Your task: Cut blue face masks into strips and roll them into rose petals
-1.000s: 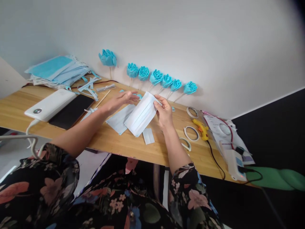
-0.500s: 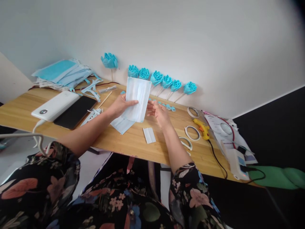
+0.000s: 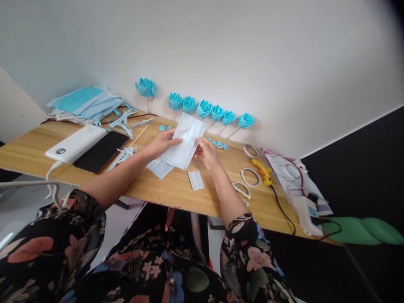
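Note:
Both my hands hold a white pleated mask sheet (image 3: 184, 141) just above the wooden table (image 3: 176, 189). My left hand (image 3: 162, 144) pinches its left edge with the thumb on top. My right hand (image 3: 206, 153) grips its right edge with curled fingers. Under the sheet lies another pale blue mask piece (image 3: 158, 167). A small cut white strip (image 3: 196, 180) lies on the table in front of my right hand.
Blue fabric roses on sticks (image 3: 205, 108) lean against the wall. A stack of blue masks (image 3: 82, 103), a white power bank (image 3: 75, 143) and a black phone (image 3: 101, 151) lie at left. Tape rolls (image 3: 251, 176), a yellow glue gun (image 3: 261, 170) and cables are at right.
The mask sheet went from both hands to upright in my left hand alone, then tilted back down, and my right hand took its right edge again.

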The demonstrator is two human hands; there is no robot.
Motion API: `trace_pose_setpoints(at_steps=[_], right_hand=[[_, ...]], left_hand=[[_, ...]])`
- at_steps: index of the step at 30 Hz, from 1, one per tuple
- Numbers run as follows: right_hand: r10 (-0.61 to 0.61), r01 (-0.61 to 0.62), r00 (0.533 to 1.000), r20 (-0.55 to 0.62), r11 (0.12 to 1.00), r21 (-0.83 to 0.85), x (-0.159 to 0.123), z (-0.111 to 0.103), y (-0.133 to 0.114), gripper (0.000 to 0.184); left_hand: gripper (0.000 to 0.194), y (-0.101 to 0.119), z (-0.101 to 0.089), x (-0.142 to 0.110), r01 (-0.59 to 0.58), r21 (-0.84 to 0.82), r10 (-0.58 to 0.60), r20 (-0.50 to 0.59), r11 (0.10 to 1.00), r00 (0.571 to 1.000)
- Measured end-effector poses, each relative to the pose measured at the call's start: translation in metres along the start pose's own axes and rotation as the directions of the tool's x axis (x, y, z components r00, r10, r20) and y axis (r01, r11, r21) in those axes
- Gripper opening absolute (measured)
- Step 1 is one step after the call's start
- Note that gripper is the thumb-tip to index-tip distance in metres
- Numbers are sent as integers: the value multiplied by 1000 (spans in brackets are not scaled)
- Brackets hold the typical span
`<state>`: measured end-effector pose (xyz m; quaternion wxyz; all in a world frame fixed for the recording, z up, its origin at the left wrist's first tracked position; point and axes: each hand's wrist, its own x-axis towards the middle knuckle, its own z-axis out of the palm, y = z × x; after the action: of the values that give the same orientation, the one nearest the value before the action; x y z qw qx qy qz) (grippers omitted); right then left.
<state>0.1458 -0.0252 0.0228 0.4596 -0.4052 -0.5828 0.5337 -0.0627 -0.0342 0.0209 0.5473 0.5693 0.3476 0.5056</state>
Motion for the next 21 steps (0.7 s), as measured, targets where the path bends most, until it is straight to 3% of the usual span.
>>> trace_pose_setpoints(at_steps=[3,6,9,14,18,21], right_hand=[[6,-5,997,-75,1000,7,0,-1,0,56],[-31,20,982,-185,998,-65,1,-3,0,50],[-44,22,967,-252,996,-87,3,-5,2,45],[-27,44,943,-332,998,44,8,-7,7,44],[-21,92,907,-422,984,151,11,-8,9,45],[9,116,882,-471,965,235,10,-6,8,44]], left_hand=[[56,3,3,-4,32,5,-32,126,999,992],[52,4,1,-5,86,25,-89,173,996,981],[53,6,-2,-4,133,25,-135,109,991,985],[65,16,-4,0,139,-73,-143,-61,988,988],[80,17,1,0,135,-196,-140,-11,971,990],[70,10,4,0,109,-239,-101,44,965,994]])
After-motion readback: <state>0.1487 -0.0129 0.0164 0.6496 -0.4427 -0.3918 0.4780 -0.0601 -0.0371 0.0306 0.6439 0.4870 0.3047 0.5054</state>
